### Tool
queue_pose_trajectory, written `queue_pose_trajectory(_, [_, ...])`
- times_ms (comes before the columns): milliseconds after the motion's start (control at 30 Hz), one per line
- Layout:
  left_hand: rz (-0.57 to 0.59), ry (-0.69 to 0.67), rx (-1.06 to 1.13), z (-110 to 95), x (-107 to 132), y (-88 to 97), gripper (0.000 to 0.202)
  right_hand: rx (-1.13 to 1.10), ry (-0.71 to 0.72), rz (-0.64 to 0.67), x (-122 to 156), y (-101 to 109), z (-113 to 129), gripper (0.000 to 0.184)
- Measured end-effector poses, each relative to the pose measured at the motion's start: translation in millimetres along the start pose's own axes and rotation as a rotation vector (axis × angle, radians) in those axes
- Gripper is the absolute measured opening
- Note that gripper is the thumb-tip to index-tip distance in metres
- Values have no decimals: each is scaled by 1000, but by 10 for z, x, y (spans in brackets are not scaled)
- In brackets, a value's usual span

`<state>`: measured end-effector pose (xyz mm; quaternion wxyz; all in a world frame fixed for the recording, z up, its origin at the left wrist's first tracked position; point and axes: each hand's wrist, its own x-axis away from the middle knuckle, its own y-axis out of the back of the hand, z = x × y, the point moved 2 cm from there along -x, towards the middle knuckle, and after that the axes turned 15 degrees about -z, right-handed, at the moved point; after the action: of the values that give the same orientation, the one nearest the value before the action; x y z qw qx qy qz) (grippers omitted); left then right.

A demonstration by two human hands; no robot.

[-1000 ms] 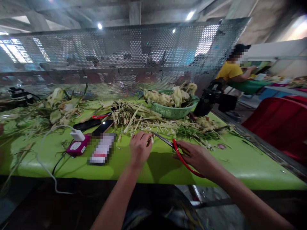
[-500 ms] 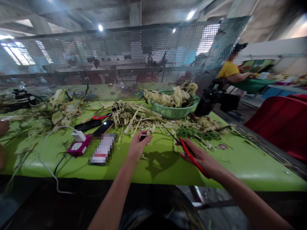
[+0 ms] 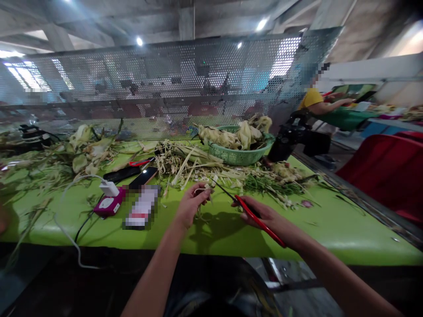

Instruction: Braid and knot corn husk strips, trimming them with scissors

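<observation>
My left hand [image 3: 193, 202] is closed on pale plant strips [image 3: 208, 188], with thin ends hanging below the fingers. What they grow from is hidden in the grip. My right hand [image 3: 264, 218] is wrapped around red-handled scissors [image 3: 259, 220]. Their dark blades point up and left, the tips beside the strips at my left fingertips; whether they touch cannot be made out. Both hands are above the green-covered table [image 3: 231, 240]. Behind them lies a heap of cut pale stalks [image 3: 185, 165], with a green basket [image 3: 236, 156] of dried, husk-like leaves beyond it.
To the left are a phone [image 3: 143, 177], a blurred-out phone-like screen [image 3: 142, 209], and a magenta power socket [image 3: 107, 204] with a white cable. Another red-handled tool [image 3: 142, 162] lies near the stalks. A perforated metal screen [image 3: 158, 88] stands behind. A red chair [image 3: 386, 169] and a person in yellow [image 3: 313, 99] are at right.
My right hand has brought the scissors left, their tips now close to my left hand. My left hand has barely moved and still grips the strips.
</observation>
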<state>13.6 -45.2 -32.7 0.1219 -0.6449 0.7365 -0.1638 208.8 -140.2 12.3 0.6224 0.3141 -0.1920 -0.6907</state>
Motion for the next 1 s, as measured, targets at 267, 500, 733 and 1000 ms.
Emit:
queue_pose_trajectory(267, [20,52,25,-16,15,-19,36,-137,-28,46,-19,-40,-18,46])
queue_pose_trajectory(500, [28,65,62,-16,21,-19,34,-184,-31,22,-31,-61,13,42])
queue_pose_trajectory(733, [31,63,69,9,5,-10,31,-169,-30,-17,-66,-108,-73,38])
queue_pose_trajectory(1000, [24,98,124,35,-34,4,31,354,58,-217,-129,41,-410,38])
